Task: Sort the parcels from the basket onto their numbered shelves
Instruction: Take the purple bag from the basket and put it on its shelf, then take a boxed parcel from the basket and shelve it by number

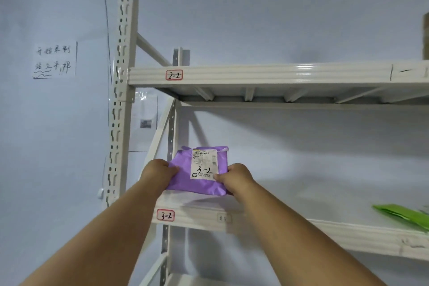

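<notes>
At the left end of the cream metal shelf [348,234] tagged "3-2" [165,215], a soft purple plastic mailer parcel [183,176] sits with its lower edge on the shelf board, its white shipping label [204,164] facing the camera and handwritten "3-2". Both bare forearms reach straight forward and upward from the lower corners of the view, converging on the parcel. On its left edge the left hand [157,173] grips the wrapper, fingers curled round the side and thumb on the front. Opposite, the right hand [238,177] pinches the right edge, thumb pressed beside the label. Farther right on the same shelf lies a flat green plastic parcel [404,215], well apart. Above runs the cream shelf beam [278,74] tagged "2-2" [174,75], and a handwritten paper note [54,60] hangs on the pale wall to the left.
</notes>
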### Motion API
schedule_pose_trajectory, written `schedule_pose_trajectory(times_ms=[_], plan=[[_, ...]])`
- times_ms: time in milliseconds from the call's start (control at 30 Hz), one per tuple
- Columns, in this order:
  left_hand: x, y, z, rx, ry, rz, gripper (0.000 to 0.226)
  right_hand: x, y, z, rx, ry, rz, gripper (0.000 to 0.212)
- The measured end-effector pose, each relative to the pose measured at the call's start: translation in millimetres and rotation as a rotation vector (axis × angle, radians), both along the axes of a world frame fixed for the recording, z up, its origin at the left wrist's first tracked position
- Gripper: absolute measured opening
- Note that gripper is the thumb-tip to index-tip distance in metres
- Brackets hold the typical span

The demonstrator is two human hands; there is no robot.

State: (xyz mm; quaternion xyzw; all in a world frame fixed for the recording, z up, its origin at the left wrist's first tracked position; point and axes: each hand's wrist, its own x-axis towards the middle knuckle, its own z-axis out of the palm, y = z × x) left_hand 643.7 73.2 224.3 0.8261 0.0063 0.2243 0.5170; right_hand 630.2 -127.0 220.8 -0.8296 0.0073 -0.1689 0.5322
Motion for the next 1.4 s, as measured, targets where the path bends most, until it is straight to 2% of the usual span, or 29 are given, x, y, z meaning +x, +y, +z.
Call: schedule_pose_trajectory(times_ms=[133, 333, 467, 600, 700, 800, 933, 1033, 1233, 1333, 1400], plan=[[21.4, -6.5, -0.4, 0.326, 0.102, 0.07, 0.023, 3.0, 0.8, -5.0, -0.207, 0.058, -0.162, 0.015], [39.0, -13.9, -25.9, 0.511, 0.115, 0.141, 0.02, 7.9, 14.4, -23.7, -0.345, 0.135, -0.299, 0.012], [38.6, -6.7, -34.3, 0.507, 0.098, 0.168, 0.029, 6.5, 16.6, -22.5, -0.435, 0.174, -0.319, 0.007], [22.7, 14.6, -24.3, 0.409, 0.09, 0.116, 0.033, -3.5, 21.6, -6.5, -0.62, 0.039, -0.383, 0.022], [-1.4, 46.9, -20.6, 0.368, 0.019, 0.084, 0.032, -17.1, 45.9, 6.6, -0.617, -0.1, -0.191, 0.026], [-35.8, 96.5, -29.6, 0.334, -0.04, 0.045, 0.026, -29.5, 95.0, 7.4, -0.664, -0.133, 0.064, 0.035], [-79.9, 184.1, -52.9, 0.248, 0.005, 0.141, 0.031, -36.0, 182.6, -10.8, -0.693, -0.187, 0.356, 0.042], [-119.5, 258.1, -62.3, 0.044, 0.104, 0.332, 0.036, -47.8, 259.5, -24.8, -0.694, -0.201, 0.57, 0.038], [-224.9, 363.8, -51.6, 0.137, 0.216, 0.765, 0.03, -66.6, 386.5, -28.6, -0.57, -0.289, 0.855, 0.035], [-269.6, 394.2, -70.9, 0.065, 0.265, 0.875, 0.041, -69.1, 425.4, -37.9, -0.53, -0.286, 0.941, 0.036], [-299.2, 402.4, -99.6, 0.027, 0.301, 0.966, 0.038, -71.9, 448.9, -60.4, -0.524, -0.265, 0.992, 0.038]])
